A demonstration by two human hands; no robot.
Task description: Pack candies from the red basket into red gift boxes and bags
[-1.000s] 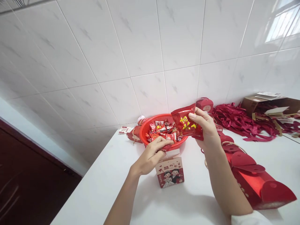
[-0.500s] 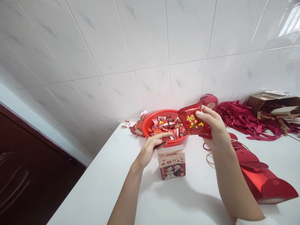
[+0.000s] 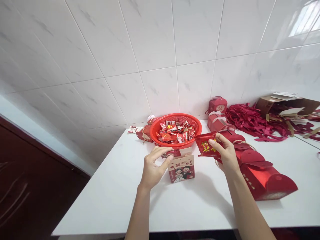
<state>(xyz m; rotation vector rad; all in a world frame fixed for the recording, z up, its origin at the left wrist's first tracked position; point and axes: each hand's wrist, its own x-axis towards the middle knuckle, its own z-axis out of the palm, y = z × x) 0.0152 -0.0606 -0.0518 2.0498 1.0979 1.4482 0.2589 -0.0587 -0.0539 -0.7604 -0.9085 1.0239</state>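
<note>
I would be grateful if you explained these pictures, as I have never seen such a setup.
There is no robot here: these are a person's bare hands, seen by one camera on their head, looking forward and down. The right hand holds a red packet; the left hand pinches a small wrapped item above an open box. On the white table, a red basket of sweets stands behind the box, with red boxes and ribbon to the right.
</note>
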